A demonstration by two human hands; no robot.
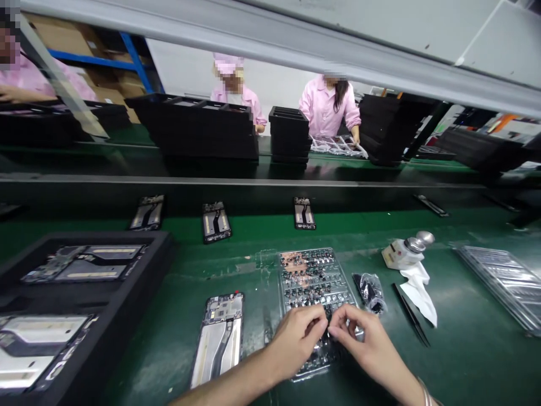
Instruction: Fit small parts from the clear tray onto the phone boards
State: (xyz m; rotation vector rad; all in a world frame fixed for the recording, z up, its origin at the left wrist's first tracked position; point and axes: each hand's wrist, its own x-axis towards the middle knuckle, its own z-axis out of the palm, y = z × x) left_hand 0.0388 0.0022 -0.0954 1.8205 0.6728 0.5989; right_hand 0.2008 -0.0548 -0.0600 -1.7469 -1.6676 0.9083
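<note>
The person's left hand (298,338) and right hand (363,341) meet fingertip to fingertip over the near half of a clear plastic parts tray (315,282) that lies on the green bench mat (465,361). Both hands have thumb and forefinger drawn together in a pinch; whatever sits between them is too small to make out. The tray's pockets hold many small dark components. Just left of the tray lies an open phone chassis (218,338), inner side up. Right of the tray sit a small crumpled dark bag (371,292), black tweezers (411,321), a white cloth (419,290) and a white dispenser bottle (406,250). A black foam tray (139,270) with more chassis stands at far left
</note>
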